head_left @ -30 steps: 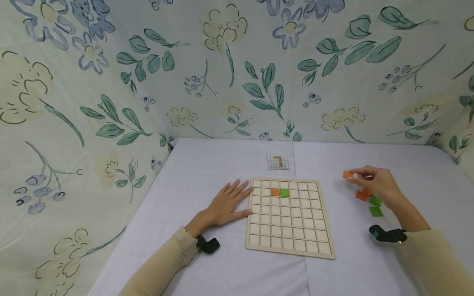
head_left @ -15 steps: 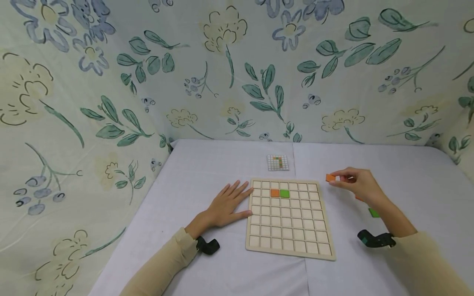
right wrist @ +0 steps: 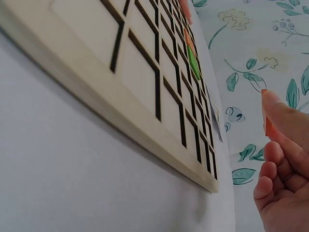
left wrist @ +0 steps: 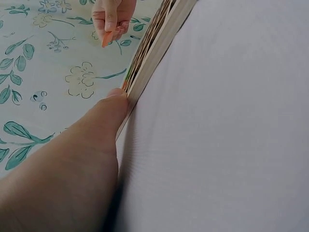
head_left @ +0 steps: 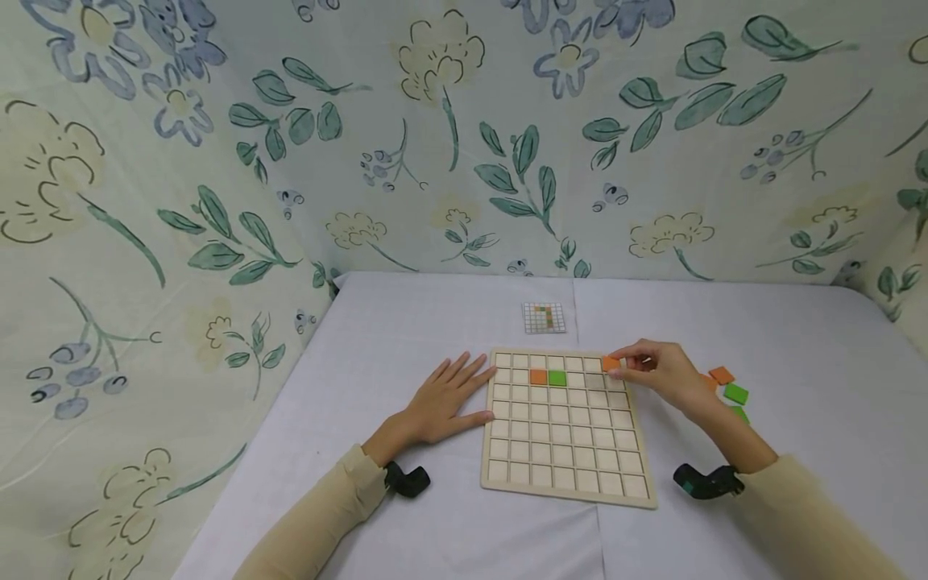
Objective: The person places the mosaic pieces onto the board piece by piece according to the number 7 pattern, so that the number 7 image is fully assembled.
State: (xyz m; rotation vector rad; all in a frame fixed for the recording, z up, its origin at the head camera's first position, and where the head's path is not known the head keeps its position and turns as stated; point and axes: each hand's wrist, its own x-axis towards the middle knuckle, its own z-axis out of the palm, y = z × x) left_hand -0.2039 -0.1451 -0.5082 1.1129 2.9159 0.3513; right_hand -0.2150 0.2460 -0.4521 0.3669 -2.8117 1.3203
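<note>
Between thumb and fingers my right hand [head_left: 661, 370] pinches an orange square tile [head_left: 611, 363] above the far right corner of the wooden grid board [head_left: 569, 487]. The right wrist view shows this orange tile [right wrist: 267, 116] edge-on, raised off the board. My left hand [head_left: 445, 401] lies flat with fingers spread, its fingertips and thumb touching the board's left edge. An orange tile [head_left: 539, 377] and a green tile [head_left: 557, 378] sit side by side in the second row of cells.
Right of the board lie loose tiles, with an orange tile [head_left: 721, 375] and a green tile [head_left: 736, 394] plainly seen; others are partly behind the right arm. Behind the board is a small card [head_left: 544, 318] printed with a coloured grid pattern. A floral cloth [head_left: 435, 161] hangs behind the table.
My right hand has carried the orange tile leftward from beside the loose tiles to over the board's far right corner. The left hand and the board have stayed put.
</note>
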